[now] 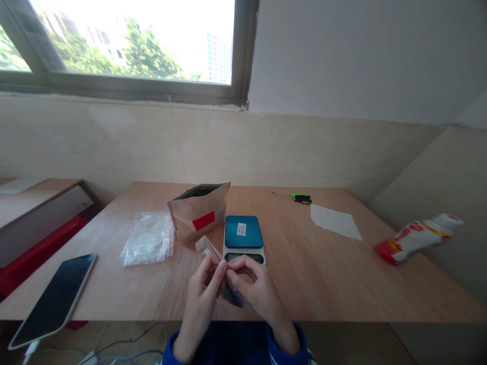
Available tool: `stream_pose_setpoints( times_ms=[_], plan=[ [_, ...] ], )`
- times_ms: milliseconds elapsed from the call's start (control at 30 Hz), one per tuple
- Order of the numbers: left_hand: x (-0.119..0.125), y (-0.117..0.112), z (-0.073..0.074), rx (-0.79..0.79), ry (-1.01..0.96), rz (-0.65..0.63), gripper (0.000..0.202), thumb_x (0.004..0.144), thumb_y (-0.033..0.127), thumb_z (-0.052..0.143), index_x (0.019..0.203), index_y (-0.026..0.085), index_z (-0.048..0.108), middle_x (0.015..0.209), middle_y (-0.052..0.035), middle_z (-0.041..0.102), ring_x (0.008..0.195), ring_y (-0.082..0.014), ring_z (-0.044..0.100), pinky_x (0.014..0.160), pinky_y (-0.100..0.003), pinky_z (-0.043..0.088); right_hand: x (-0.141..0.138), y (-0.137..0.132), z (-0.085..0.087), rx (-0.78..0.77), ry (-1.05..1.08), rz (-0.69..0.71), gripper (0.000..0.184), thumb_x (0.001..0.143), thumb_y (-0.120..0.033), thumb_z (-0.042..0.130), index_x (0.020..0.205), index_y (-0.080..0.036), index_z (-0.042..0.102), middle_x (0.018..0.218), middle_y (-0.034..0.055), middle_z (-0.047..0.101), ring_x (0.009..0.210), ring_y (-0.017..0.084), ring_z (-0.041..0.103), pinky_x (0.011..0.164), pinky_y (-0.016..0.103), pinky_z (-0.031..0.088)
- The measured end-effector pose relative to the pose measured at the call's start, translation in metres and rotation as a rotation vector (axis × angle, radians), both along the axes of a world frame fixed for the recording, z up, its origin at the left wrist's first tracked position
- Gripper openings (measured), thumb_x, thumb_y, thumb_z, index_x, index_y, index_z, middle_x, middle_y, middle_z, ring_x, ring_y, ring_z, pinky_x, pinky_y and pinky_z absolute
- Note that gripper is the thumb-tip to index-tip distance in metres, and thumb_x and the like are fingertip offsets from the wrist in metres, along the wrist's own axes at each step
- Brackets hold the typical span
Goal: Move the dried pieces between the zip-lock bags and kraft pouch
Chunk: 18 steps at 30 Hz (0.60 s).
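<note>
Both of my hands meet at the table's front edge, pinching a small clear zip bag [205, 245] with a red line along its mouth. My left hand [205, 284] grips the bag's upper edge, and my right hand [253, 284] pinches it close beside. Something dark shows in the lower part of the bag, mostly hidden by my fingers. Just beyond my hands lies a small digital scale [244, 232] with a blue platform; my right fingers overlap its display. Behind it to the left, a brown paper pouch [198, 215] with a red label stands with its mouth open.
A stack of clear zip bags [148, 239] lies left of the pouch. A phone [55, 299] overhangs the table's left front edge, with a cable plugged in. Screwdrivers [300, 197] and a white paper [335, 221] lie at the back right. A bottle [416, 239] stands far right.
</note>
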State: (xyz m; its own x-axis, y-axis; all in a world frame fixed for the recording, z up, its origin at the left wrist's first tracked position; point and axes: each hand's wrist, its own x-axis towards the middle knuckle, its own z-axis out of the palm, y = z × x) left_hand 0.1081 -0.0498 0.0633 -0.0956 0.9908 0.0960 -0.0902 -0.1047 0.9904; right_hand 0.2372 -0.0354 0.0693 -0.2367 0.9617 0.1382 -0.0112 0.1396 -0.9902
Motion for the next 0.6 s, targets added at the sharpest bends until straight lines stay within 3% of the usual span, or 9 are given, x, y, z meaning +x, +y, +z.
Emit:
stream_pose_setpoints(
  times_ms=[133,367,533,600],
  plan=[
    [0.000,-0.003,0.000,0.018,0.100,-0.005,0.029,0.086,0.043,0.055,0.071,0.018,0.054,0.060,0.0037,0.047,0.053,-0.0090,0.041,0.048,-0.020,0.033,0.003,0.000,-0.001,0.069,-0.077,-0.076,0.013,0.083,-0.027,0.062,0.075,-0.017,0.066,0.082,0.0040,0.070,0.079,0.016,0.066,0.076,0.026,0.052],
    [0.005,-0.008,0.002,0.053,0.247,-0.079,0.030,0.088,0.044,0.050,0.073,0.018,0.052,0.060,0.0037,0.045,0.052,-0.0098,0.040,0.048,-0.022,0.031,0.005,0.002,-0.006,0.149,0.008,-0.239,0.016,0.077,-0.025,0.063,0.064,-0.017,0.063,0.072,0.0039,0.069,0.068,0.015,0.065,0.063,0.024,0.053],
    [-0.005,-0.014,0.005,0.047,0.324,-0.014,0.036,0.086,0.045,0.053,0.063,0.019,0.043,0.056,0.0050,0.038,0.050,-0.0089,0.036,0.048,-0.023,0.027,0.033,0.011,-0.015,0.054,0.157,-0.745,0.024,0.075,-0.039,0.069,0.071,-0.017,0.063,0.068,0.0035,0.069,0.063,0.016,0.065,0.058,0.024,0.052],
    [-0.008,-0.016,0.006,0.032,0.322,-0.019,0.039,0.085,0.046,0.056,0.061,0.019,0.042,0.055,0.0047,0.039,0.051,-0.0091,0.037,0.049,-0.023,0.028,0.043,0.011,-0.015,-0.008,0.191,-0.758,0.028,0.073,-0.042,0.071,0.076,-0.016,0.064,0.070,0.0046,0.071,0.060,0.016,0.066,0.056,0.025,0.053]
  ],
)
